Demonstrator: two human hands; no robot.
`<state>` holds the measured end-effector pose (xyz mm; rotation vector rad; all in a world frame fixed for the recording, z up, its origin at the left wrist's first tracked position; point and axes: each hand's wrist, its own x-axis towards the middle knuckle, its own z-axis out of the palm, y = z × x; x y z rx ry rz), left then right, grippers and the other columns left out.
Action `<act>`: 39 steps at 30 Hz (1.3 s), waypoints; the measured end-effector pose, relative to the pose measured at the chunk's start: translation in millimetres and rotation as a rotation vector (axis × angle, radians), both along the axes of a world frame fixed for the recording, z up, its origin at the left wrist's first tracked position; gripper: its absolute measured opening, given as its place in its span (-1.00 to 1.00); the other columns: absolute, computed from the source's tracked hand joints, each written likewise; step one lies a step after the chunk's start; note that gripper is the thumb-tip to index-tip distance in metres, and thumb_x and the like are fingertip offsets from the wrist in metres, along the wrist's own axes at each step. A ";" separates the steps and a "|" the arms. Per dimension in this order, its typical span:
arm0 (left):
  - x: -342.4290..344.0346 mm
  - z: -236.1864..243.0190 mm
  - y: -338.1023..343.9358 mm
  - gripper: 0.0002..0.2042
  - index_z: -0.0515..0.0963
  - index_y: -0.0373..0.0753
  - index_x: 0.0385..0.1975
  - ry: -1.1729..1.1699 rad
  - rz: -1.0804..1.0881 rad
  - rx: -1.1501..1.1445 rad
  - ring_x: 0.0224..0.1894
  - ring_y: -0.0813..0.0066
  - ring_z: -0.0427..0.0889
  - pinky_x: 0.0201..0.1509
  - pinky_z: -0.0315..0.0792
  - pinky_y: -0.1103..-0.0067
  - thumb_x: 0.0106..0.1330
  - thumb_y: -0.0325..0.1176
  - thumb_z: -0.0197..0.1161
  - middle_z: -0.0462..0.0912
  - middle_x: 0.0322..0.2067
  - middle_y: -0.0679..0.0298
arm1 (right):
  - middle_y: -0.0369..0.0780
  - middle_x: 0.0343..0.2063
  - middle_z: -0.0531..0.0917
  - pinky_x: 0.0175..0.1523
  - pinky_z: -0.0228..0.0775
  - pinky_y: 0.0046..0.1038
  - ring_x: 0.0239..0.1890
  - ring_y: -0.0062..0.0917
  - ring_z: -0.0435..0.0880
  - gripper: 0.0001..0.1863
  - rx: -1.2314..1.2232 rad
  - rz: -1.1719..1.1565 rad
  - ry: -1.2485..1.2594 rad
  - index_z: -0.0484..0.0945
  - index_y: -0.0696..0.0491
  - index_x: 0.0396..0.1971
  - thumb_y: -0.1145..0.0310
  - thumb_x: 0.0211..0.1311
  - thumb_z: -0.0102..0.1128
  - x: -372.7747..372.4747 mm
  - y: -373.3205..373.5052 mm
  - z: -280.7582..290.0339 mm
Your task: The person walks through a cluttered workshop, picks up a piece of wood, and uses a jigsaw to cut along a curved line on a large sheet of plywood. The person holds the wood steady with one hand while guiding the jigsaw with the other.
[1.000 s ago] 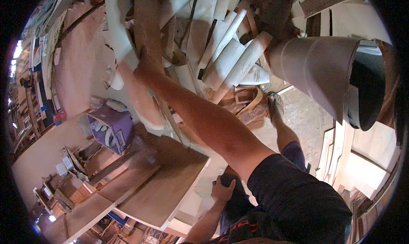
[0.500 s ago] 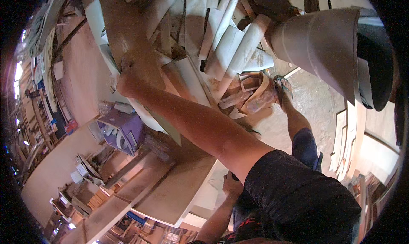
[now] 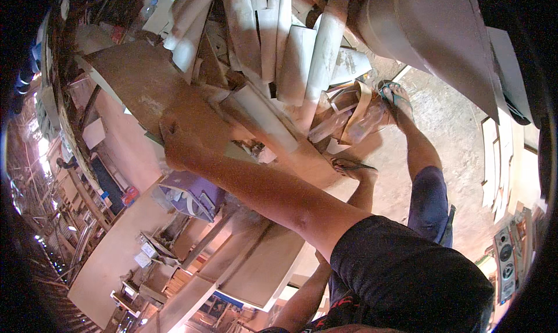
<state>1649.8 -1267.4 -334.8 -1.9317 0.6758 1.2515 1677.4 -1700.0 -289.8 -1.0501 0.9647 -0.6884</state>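
Observation:
My right arm reaches across to the upper left. My right hand (image 3: 181, 153) is closed on the near edge of a brown thin sheet (image 3: 131, 80), which looks like a wooden panel, and it slants away with its far end at the upper left. Its fingers are partly lost against the sheet's brown surface. My left hand (image 3: 321, 260) is close to my body, mostly hidden behind the right upper arm, so its fingers do not show. Beyond the sheet lies a heap of pale rolled sheets (image 3: 296, 63).
A large rolled sheet (image 3: 430, 25) stands at the upper right. Scraps and a curved strip (image 3: 357, 115) lie by my sandalled foot (image 3: 396, 96). A purple box (image 3: 195, 194) stands left of my arm, near a wooden table (image 3: 256, 275). A speaker panel (image 3: 507, 257) is at far right.
The view has turned. The brown sheet now shows more of its broad face and reaches farther left, still in my right hand. My second foot has come into sight; my left hand is more hidden.

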 end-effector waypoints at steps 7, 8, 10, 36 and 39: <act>5.6 -3.6 -10.2 -0.26 0.33 -0.11 0.28 0.009 -0.031 0.019 0.16 -0.06 0.55 0.12 0.50 0.12 0.17 0.16 0.32 0.50 0.17 0.04 | 0.06 -0.01 0.61 0.05 0.43 -0.08 -0.03 -0.12 0.63 -0.54 0.048 -0.034 0.024 0.48 0.06 0.14 0.20 0.29 0.12 -13.9 2.2 -8.3; 5.6 -4.3 -11.2 -0.26 0.32 -0.11 0.29 0.009 -0.032 0.016 0.16 -0.07 0.55 0.12 0.50 0.12 0.17 0.16 0.32 0.50 0.17 0.03 | 0.06 0.00 0.60 0.06 0.42 -0.08 -0.02 -0.12 0.62 -0.53 0.040 -0.031 0.035 0.47 0.06 0.15 0.19 0.29 0.12 -14.8 3.1 -10.2; 6.8 -3.7 -14.1 -0.25 0.32 -0.12 0.29 0.011 -0.033 0.011 0.16 -0.08 0.56 0.12 0.50 0.11 0.17 0.16 0.32 0.50 0.17 0.03 | 0.06 0.02 0.59 0.08 0.41 -0.08 0.00 -0.11 0.60 -0.52 0.019 -0.020 0.054 0.45 0.05 0.17 0.17 0.29 0.11 -13.5 3.1 -14.2; -18.0 -2.0 18.2 -0.11 0.32 -0.05 0.34 -0.111 0.193 -0.237 0.14 -0.03 0.57 0.18 0.48 0.13 0.04 0.34 0.34 0.49 0.15 0.02 | 0.07 0.25 0.42 0.35 0.19 -0.15 0.29 -0.06 0.36 -0.28 -0.279 0.233 0.566 0.22 -0.04 0.39 -0.10 0.34 0.04 -78.6 24.3 -183.4; -29.8 5.7 9.3 -0.12 0.33 -0.07 0.32 -0.108 0.224 -0.265 0.17 -0.02 0.56 0.20 0.48 0.15 0.05 0.34 0.33 0.50 0.16 0.03 | 0.07 0.28 0.40 0.38 0.17 -0.15 0.33 -0.05 0.34 -0.26 -0.286 0.322 0.657 0.19 -0.05 0.41 -0.13 0.34 0.03 -145.6 73.4 -192.4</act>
